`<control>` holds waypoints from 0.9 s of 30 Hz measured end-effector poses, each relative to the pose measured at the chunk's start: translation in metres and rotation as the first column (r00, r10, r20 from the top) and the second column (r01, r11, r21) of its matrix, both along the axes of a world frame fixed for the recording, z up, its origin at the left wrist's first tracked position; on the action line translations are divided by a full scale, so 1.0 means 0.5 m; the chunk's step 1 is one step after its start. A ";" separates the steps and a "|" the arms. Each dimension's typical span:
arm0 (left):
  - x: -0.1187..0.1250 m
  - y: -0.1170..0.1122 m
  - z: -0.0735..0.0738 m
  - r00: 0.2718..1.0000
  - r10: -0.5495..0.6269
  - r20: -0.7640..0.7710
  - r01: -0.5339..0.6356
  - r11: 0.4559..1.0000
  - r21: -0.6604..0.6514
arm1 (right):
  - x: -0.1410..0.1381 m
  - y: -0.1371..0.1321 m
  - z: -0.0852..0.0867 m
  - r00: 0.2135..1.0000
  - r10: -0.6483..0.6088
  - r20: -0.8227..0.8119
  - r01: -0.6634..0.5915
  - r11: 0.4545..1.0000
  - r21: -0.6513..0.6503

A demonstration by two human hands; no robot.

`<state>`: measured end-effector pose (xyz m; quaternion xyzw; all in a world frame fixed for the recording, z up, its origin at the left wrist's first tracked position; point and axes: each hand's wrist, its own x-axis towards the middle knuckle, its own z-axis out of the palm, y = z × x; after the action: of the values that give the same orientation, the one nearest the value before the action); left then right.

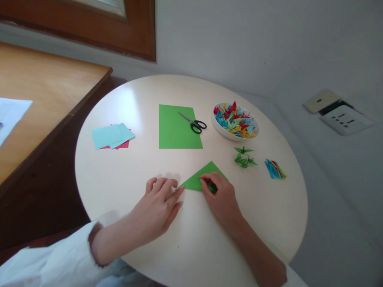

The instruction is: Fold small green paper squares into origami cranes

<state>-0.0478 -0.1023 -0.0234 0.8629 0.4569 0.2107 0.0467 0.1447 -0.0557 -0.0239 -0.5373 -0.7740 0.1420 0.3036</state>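
Observation:
A green paper folded into a triangle point(201, 175) lies on the round white table point(119, 183) in front of me. My left hand point(160, 203) rests flat on the table, fingers stretched out, with a fingertip touching the triangle's left corner. My right hand point(220, 195) lies on the triangle's lower right part, fingers curled and pressing down on the paper.
A green sheet point(175, 131) lies further back with black-handled scissors point(194, 123) on its right edge. A white bowl point(230, 133) holds several coloured paper cranes. Green cranes point(244, 157) and coloured paper strips point(275, 169) lie at right. Light blue and red squares point(112, 136) lie at left. A wooden desk point(44, 91) stands at left.

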 end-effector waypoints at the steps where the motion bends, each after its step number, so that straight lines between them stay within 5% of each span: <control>1: 0.000 0.000 0.000 1.000 -0.003 -0.006 0.003 1.000 0.005 | 0.000 0.000 0.000 1.000 -0.001 0.002 0.001 1.000 -0.002; 27: 0.016 -0.002 0.012 0.981 -0.007 -0.193 0.014 0.999 0.036 | -0.002 0.004 -0.009 1.000 0.003 -0.005 -0.003 1.000 0.007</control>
<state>-0.0400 -0.1035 -0.0176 0.8824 0.4508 0.1342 -0.0130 0.1436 -0.0536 -0.0286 -0.5346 -0.7745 0.1410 0.3075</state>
